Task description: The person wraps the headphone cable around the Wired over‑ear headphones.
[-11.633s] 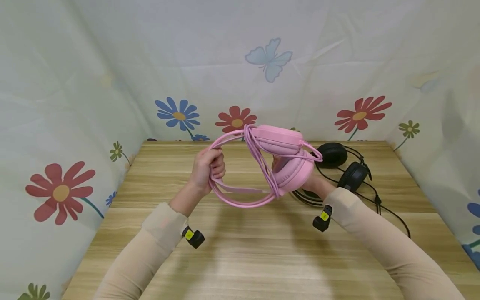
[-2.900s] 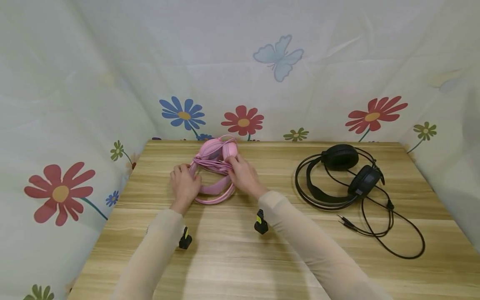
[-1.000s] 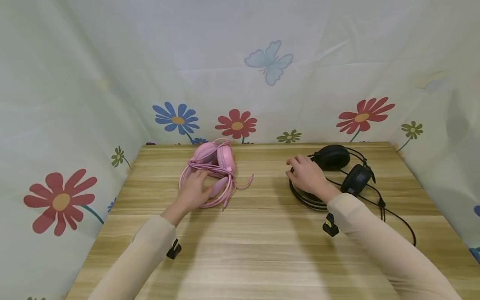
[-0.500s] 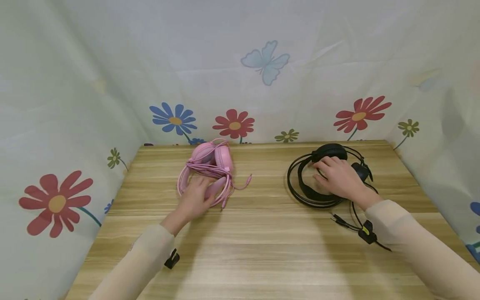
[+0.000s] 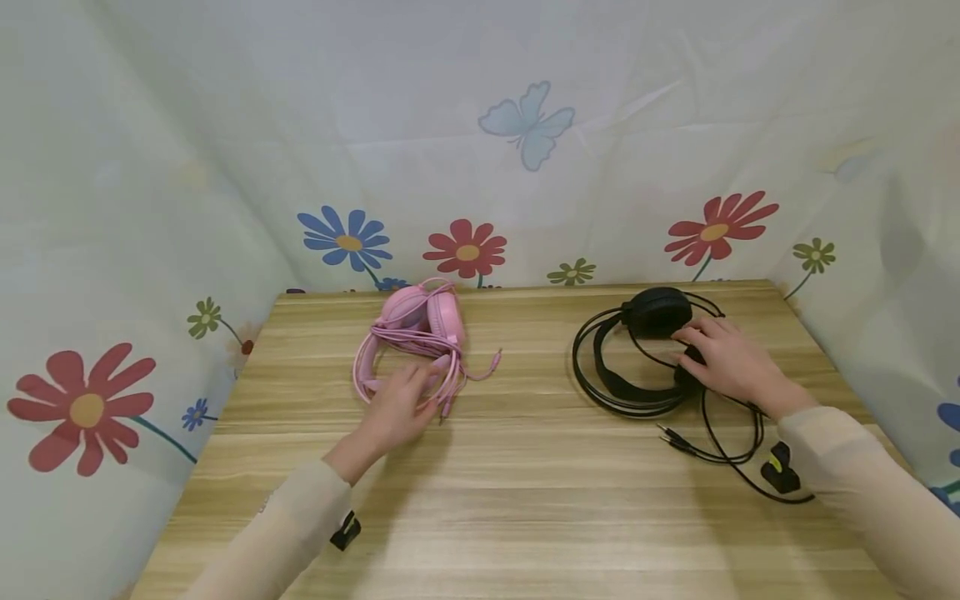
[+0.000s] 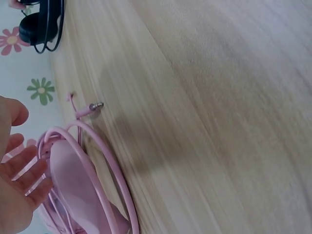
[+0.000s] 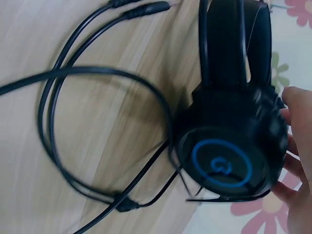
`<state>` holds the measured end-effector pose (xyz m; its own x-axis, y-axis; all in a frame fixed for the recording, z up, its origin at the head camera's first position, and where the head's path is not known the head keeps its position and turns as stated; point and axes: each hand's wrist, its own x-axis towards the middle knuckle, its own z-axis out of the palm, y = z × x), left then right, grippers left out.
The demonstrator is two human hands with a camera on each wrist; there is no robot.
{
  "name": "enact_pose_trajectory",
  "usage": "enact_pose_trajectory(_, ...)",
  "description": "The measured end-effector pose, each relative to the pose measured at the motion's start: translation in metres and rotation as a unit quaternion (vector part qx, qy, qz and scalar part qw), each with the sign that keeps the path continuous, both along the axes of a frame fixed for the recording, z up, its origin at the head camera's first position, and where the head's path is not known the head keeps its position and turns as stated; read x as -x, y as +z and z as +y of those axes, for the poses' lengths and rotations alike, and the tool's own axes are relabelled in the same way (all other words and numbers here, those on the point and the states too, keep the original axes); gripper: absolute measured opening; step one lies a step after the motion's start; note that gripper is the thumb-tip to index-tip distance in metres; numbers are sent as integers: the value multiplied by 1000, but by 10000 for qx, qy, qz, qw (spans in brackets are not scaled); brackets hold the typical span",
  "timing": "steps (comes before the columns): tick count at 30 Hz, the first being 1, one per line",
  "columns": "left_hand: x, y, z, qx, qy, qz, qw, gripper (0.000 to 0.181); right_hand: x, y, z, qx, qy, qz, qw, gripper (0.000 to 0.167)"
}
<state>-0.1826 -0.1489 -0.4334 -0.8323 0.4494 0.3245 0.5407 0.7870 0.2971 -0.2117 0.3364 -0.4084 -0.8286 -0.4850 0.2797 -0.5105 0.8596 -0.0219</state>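
Note:
Pink headphones (image 5: 447,317), wound with their own thin cord, lie on the left of the wooden table. Just over the near part of their headband hovers my left hand (image 5: 401,408), its fingers loosely bent and apart from the headband in the left wrist view. On the right lie black headphones (image 5: 656,312) with a looped cable. My right hand (image 5: 731,358) is at their nearer ear cup (image 7: 222,156), fingers spread and bent over its top edge. Part of that cup is hidden in the head view; whether the fingertips touch it, I cannot tell.
A pink plug (image 5: 497,358) sticks out to the right of the pink headphones. Black cable plugs (image 5: 675,440) and a cable loop lie in front of the black headphones. A flower-print cloth (image 5: 405,167) hangs behind and beside the table (image 5: 525,500).
Earlier both hands held the pink headphones; now these lie at the left. Over the last second my right hand moved right, across the black headphones to the nearer cup. My left hand drew back slightly.

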Motion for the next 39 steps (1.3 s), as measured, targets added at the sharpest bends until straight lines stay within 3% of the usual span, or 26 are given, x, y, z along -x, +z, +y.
enact_pose_trajectory(5,-1,-3,2,-203,-80,107,9997,48,1,-3,10,91,44,-18,9999,35)
enact_pose_trajectory(15,-3,-3,10,-628,-340,222,9972,47,4,-9,34,377,561,-375,9970,56)
enact_pose_trajectory(21,-5,-4,20,-757,-565,54,9955,43,5,-2,37,161,1067,-578,9925,78)
enact_pose_trajectory(25,-9,-5,27,-831,-622,-73,9946,45,3,3,39,-214,1107,-733,9909,86)
enact_pose_trajectory(31,-16,-4,36,-626,-691,-211,9954,47,1,6,39,-642,885,-770,9910,86)
enact_pose_trajectory(39,-21,-5,46,-509,-736,-523,9946,46,5,-1,39,-751,970,-305,9920,74)
